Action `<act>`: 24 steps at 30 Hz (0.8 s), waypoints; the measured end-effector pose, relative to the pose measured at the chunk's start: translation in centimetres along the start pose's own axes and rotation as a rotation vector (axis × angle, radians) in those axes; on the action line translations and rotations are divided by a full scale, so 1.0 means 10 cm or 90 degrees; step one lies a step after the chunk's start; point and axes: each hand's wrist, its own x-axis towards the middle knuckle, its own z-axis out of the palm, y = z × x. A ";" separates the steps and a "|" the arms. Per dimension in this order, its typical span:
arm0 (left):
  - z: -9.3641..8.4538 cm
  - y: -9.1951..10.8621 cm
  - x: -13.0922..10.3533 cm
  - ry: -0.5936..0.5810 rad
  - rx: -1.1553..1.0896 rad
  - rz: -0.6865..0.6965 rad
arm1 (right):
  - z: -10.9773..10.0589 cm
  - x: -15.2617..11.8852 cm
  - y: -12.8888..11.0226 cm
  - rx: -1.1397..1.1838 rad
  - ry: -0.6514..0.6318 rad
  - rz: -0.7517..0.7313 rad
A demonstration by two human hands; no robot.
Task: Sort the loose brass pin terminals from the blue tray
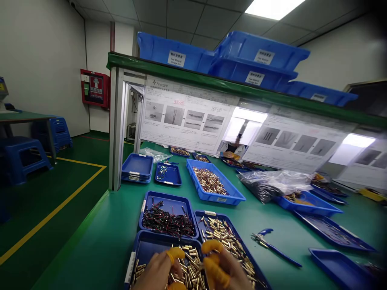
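My left hand point(161, 269), with yellow finger cots, is over the front blue tray point(148, 241) of small brass tubes point(190, 262). Its fingers are curled inward, and whatever they hold is hidden. Close by on the right, my right hand point(225, 269) also wears yellow cots. Its fingertips are pressed together in a pinch above the edge between two trays; any small piece in them is too unclear to name. Behind my hands, a second tray holds dark wired parts point(169, 219) with thin leads. More brass tubes point(225, 235) fill the tray to the right.
Blue-handled pliers point(275, 245) lie to the right. Further back are a bin point(225, 198) of brass parts, stacked trays point(136, 177) and a plastic bag point(269, 185). A shelf point(187, 74) with hanging sheets crosses above; a person point(234, 149) sits behind it.
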 end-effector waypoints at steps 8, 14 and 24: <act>-0.24 0.16 -0.09 -0.075 0.152 0.018 | -0.23 0.81 -0.64 -0.717 0.074 -0.001; -0.34 0.20 -0.15 -0.082 0.119 -0.002 | 0.40 1.63 -0.53 -0.773 -0.016 0.042; -0.32 0.13 -0.13 0.021 -0.028 0.014 | 0.38 1.57 -0.63 -0.676 -0.011 -0.022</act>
